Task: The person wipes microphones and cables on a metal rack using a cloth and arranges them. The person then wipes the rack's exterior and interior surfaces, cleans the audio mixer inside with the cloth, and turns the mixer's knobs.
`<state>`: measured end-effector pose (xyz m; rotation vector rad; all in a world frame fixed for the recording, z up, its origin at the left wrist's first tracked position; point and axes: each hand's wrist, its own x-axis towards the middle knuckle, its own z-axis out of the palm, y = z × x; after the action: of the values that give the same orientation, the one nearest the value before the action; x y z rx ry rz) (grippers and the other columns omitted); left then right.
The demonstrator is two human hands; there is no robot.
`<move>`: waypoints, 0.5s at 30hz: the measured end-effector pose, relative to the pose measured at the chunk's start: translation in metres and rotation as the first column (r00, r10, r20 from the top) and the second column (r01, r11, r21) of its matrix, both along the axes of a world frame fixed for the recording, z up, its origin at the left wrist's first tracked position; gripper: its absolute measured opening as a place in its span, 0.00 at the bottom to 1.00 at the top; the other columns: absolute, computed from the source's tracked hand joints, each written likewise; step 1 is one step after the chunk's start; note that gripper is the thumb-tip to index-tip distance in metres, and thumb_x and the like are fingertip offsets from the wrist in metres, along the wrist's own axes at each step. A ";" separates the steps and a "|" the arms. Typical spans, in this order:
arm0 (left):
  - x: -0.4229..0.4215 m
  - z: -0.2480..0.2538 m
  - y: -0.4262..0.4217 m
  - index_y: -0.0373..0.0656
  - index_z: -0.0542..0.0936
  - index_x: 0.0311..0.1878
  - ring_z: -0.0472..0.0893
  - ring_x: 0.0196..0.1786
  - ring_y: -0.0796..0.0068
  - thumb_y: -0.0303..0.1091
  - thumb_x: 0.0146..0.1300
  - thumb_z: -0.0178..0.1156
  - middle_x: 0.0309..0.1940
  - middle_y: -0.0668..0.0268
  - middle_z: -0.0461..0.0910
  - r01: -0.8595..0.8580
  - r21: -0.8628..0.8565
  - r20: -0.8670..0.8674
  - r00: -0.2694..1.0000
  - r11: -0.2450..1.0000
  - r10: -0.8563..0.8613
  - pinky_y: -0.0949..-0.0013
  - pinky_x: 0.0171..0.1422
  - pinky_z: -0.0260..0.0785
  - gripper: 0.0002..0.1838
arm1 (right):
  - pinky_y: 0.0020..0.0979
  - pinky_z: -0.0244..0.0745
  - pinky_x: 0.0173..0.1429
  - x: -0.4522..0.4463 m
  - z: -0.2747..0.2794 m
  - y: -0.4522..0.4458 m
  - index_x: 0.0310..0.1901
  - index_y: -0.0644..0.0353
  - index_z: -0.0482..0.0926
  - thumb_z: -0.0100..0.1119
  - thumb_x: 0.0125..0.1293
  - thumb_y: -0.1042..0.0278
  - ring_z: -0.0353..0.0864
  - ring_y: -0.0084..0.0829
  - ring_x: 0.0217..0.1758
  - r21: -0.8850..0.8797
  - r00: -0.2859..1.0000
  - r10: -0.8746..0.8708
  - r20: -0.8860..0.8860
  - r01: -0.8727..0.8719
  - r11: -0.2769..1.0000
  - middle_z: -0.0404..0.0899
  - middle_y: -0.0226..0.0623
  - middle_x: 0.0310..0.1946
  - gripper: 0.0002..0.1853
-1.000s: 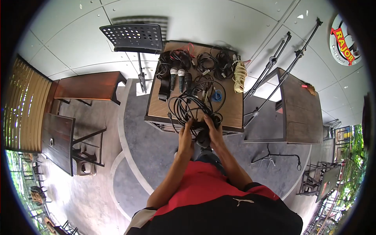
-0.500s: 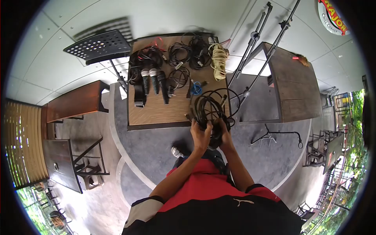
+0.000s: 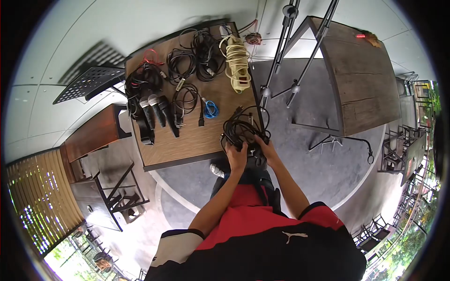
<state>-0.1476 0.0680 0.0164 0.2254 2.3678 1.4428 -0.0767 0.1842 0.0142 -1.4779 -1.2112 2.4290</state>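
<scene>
A loose coil of black cable (image 3: 240, 126) is held between my two hands at the near right corner of the wooden table (image 3: 197, 145). My left hand (image 3: 236, 157) closes around its near left side, and my right hand (image 3: 267, 151) grips the right side. Part of the coil appears to rest on the tabletop, though the hands hide its underside. To the left lie a small blue cable coil (image 3: 211, 109), a thin black cable coil (image 3: 186, 98) and several dark microphones (image 3: 164, 112). An extension socket wrapped in cream cord (image 3: 237, 63) lies beyond the coil.
More black cable coils (image 3: 206, 54) lie at the table's back. A perforated music stand (image 3: 89, 84) is on the left. Microphone stands (image 3: 281, 51) rise right of the table, before a second wooden table (image 3: 368, 79). Another stand's base (image 3: 332, 143) sits on the floor.
Both hands have brought the black cable coil down onto the table corner, where it looks more spread out. The camera view has turned and shifted, so the table appears rotated.
</scene>
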 end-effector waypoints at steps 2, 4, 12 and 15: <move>-0.001 0.000 0.003 0.26 0.76 0.33 0.63 0.58 0.48 0.39 0.55 0.66 0.54 0.47 0.65 0.025 -0.262 -0.146 0.987 0.965 -0.065 0.52 0.62 0.58 0.20 | 0.27 0.73 0.44 -0.005 -0.001 0.006 0.50 0.66 0.77 0.64 0.61 0.54 0.78 0.23 0.41 0.054 0.999 0.017 -0.030 -0.016 0.998 0.80 0.32 0.41 0.24; -0.002 0.005 0.011 0.27 0.76 0.28 0.60 0.59 0.46 0.42 0.54 0.66 0.56 0.47 0.62 -0.061 -0.338 -0.166 0.986 0.939 0.004 0.50 0.63 0.55 0.22 | 0.27 0.73 0.44 -0.015 -0.002 0.014 0.50 0.67 0.76 0.64 0.61 0.53 0.78 0.24 0.41 0.118 0.997 0.038 -0.064 -0.030 0.993 0.80 0.33 0.41 0.25; -0.022 0.006 0.013 0.28 0.47 0.64 0.52 0.63 0.45 0.54 0.40 0.74 0.59 0.46 0.49 -0.347 -0.413 0.270 0.836 0.842 0.477 0.49 0.61 0.58 0.59 | 0.32 0.70 0.42 -0.046 -0.014 0.032 0.38 0.65 0.78 0.62 0.60 0.47 0.78 0.30 0.38 0.342 0.952 0.305 -0.016 -0.281 0.897 0.80 0.37 0.33 0.23; -0.024 -0.014 0.015 0.34 0.43 0.66 0.52 0.62 0.45 0.53 0.38 0.75 0.59 0.46 0.48 -0.369 -0.456 0.265 0.812 0.810 0.520 0.47 0.61 0.57 0.62 | 0.38 0.73 0.42 -0.047 -0.038 0.035 0.43 0.66 0.76 0.59 0.60 0.43 0.80 0.42 0.38 0.586 0.924 0.359 0.132 -0.365 0.724 0.81 0.44 0.33 0.28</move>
<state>-0.1717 0.0829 0.0026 -0.7149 2.3888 1.0214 -0.1235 0.2192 -0.0234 -1.1255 -2.1890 1.8863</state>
